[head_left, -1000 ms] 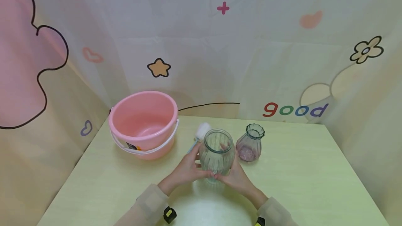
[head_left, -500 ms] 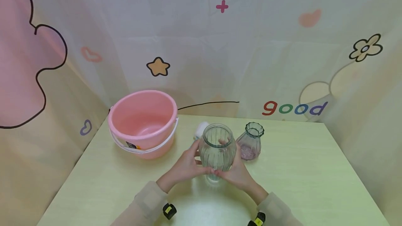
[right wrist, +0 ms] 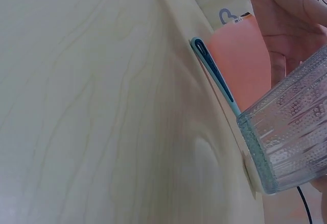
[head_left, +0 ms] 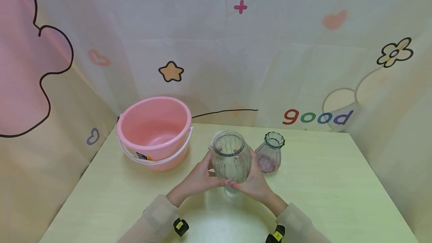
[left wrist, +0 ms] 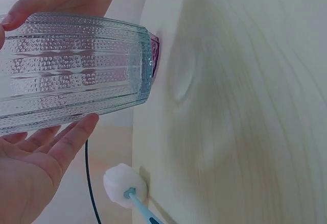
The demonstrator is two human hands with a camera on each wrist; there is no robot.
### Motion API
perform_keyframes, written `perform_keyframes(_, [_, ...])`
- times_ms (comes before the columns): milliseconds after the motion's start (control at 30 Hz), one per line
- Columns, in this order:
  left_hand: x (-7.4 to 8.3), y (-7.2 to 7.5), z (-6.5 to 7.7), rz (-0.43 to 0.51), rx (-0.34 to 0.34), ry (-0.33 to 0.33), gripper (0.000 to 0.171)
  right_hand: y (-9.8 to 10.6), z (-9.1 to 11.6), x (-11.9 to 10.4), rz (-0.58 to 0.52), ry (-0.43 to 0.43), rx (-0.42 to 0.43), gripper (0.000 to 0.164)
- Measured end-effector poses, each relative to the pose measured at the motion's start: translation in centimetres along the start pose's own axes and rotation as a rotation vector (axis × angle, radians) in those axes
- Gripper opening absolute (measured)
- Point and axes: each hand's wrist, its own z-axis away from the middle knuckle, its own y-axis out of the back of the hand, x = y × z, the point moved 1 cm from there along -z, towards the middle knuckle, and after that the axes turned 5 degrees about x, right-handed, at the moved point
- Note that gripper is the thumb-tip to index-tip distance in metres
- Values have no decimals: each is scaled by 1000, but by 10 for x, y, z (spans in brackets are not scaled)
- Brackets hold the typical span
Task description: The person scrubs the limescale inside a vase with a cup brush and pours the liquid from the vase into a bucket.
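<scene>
My left hand (head_left: 199,179) and right hand (head_left: 254,183) grip a clear ribbed glass vase (head_left: 231,166) from both sides, the thumbs meeting low at its front. Its round mouth faces up, leaning slightly left. In the left wrist view the base of the glass vase (left wrist: 143,66) is raised off the table, which shows a faint reflection. Behind it lies a sponge brush, its white head (left wrist: 122,183) showing there; its blue handle (right wrist: 214,73) appears in the right wrist view. The head view hides most of the brush behind the vase.
A pink bucket (head_left: 153,123) with a white handle stands at the back left of the pale table (head_left: 320,183). To the right of the hands sits a smaller purple-grey glass vase (head_left: 270,156) with a wavy rim. A printed curtain (head_left: 216,48) hangs behind.
Both hands have raised the clear vase slightly, and its mouth has moved up and to the left. It now covers more of the brush in the head view. The bucket and small vase stay put.
</scene>
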Motion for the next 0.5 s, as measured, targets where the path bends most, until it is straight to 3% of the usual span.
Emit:
perform_keyframes(200, [2,1,1,-18,63,-11,88,4,-7,-5,91,-13,3,115])
perform_keyframes(433, [10,10,14,-132,193,45,74,12,-19,-41,143,21,13,108])
perform_keyframes(500, [13,14,19,-148,218,42,70,14,-22,-41,164,33,24,109])
